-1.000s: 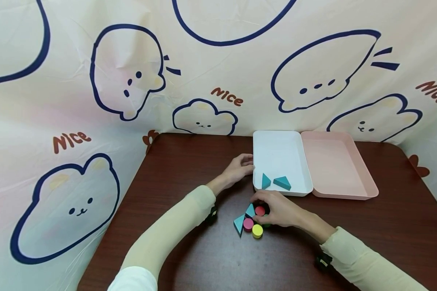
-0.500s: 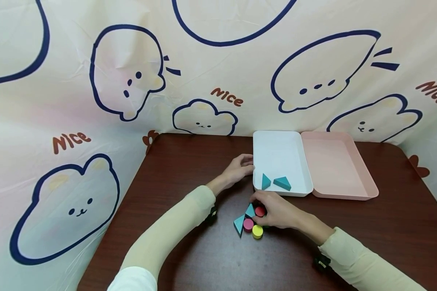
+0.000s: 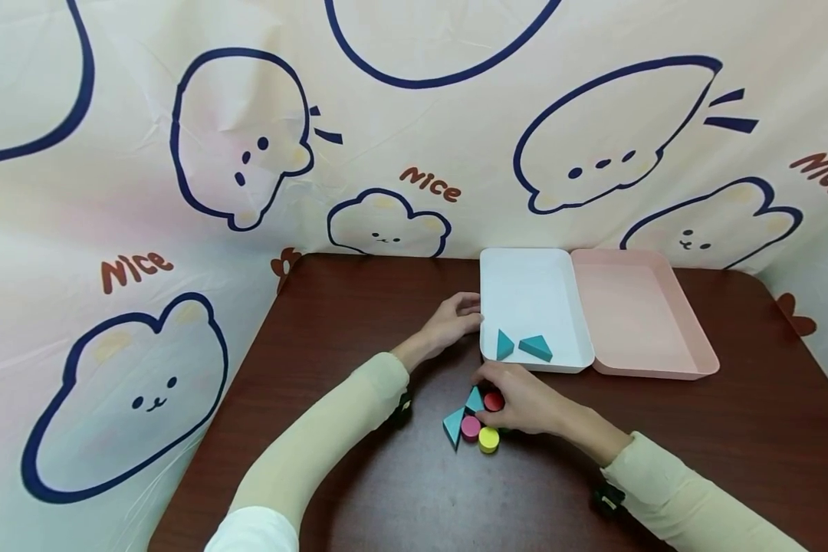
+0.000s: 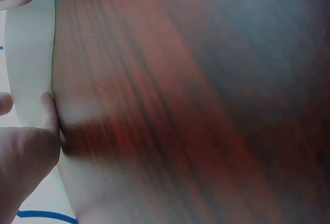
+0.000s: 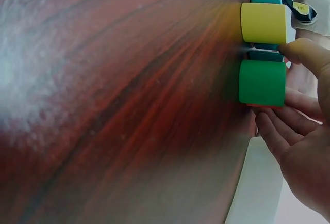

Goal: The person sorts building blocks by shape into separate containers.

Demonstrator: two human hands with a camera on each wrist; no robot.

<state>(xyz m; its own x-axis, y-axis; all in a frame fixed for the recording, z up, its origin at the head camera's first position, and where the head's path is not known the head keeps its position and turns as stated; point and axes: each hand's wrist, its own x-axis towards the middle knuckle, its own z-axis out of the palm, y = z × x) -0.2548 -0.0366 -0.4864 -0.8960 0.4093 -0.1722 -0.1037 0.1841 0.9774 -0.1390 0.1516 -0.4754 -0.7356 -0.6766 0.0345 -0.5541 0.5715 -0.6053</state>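
Teal triangular block point(image 3: 474, 400) lay at the fingertips of the right hand point(image 3: 522, 399), whose hold I couldn't tell; ahead and left, the left hand point(image 3: 445, 325) touched the white tray point(image 3: 531, 295) with relaxed fingers. Grasping seemed the step, calling next for a secure pinch.

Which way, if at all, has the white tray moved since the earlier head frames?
No, no visible shift either way: in the head view, the white tray keeps its place relative to the far edge of the brown table.
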